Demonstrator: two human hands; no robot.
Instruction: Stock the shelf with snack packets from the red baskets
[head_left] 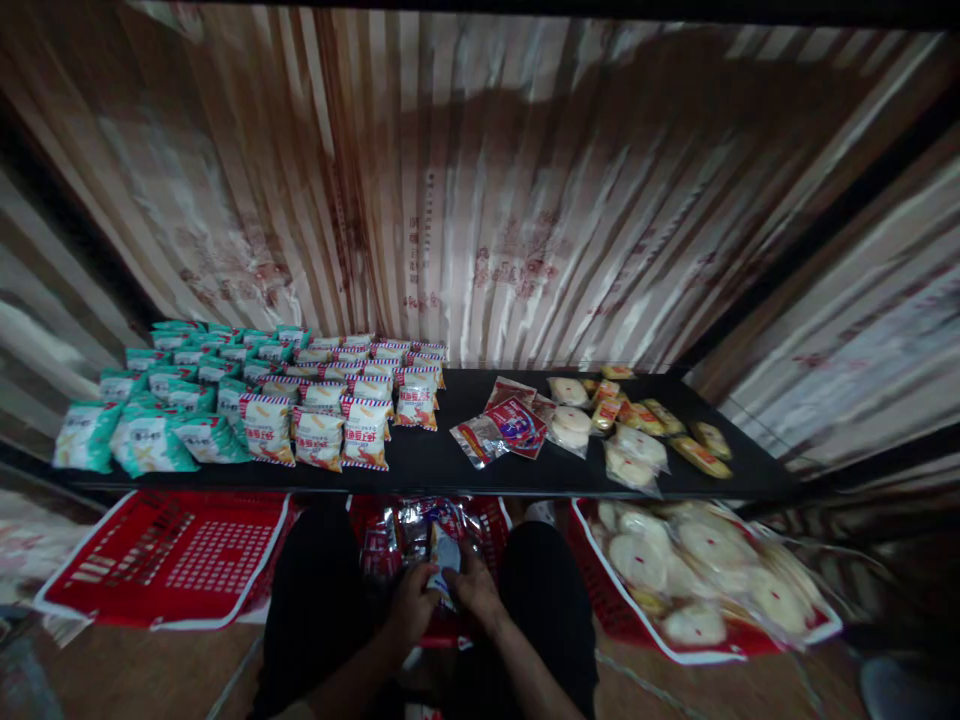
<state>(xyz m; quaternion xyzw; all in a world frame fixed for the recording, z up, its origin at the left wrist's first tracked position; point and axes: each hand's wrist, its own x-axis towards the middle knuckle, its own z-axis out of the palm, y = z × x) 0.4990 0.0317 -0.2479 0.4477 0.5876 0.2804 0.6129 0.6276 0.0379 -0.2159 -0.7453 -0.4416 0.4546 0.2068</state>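
1. My left hand (409, 605) and right hand (472, 590) are close together low between my knees, both closed on one small snack packet (444, 556), fingers wrapped round its lower edge.
2. That packet sits just above the middle red basket (491, 520), which lies under my hands and holds more shiny packets; I cannot tell how many are left.
3. Judging by the grip, I should hold the packet by its sealed edges, not its belly, so the contents are not crushed.
4. Ahead of my hands and higher up is the black shelf (450, 465). The red-and-blue packets (499, 425) lie loosely just beyond my right hand; matching ones probably belong beside them.
5. Far ahead to the left stand tidy rows of striped packets (341, 410) and green packets (161, 400); I would copy that order, faces up.
6. To the left sits an empty red basket (172, 555); to the right, a basket of round cakes (697, 575), near my right knee.
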